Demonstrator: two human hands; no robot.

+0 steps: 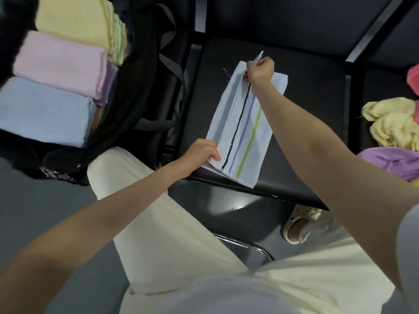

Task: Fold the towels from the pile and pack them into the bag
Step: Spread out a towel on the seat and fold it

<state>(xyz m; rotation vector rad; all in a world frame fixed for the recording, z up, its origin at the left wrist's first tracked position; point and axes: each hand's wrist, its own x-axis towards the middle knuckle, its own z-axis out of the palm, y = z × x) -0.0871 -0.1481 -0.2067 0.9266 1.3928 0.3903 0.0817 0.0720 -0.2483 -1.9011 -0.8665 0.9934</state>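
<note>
On the black seat [313, 123], striped towel [247, 132] in both hands' fingers [213, 155].

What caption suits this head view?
Both hands, left hand and right hand, fold a striped towel on a black seat.

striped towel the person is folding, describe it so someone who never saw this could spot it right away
Start at the black chair seat in the middle. The striped towel lies flat on it, with the left hand pinching its near edge and the right hand pinching its far edge. Unlike the plain folded towels in the bag and the crumpled pile, it is white with black, blue and green stripes.
</note>
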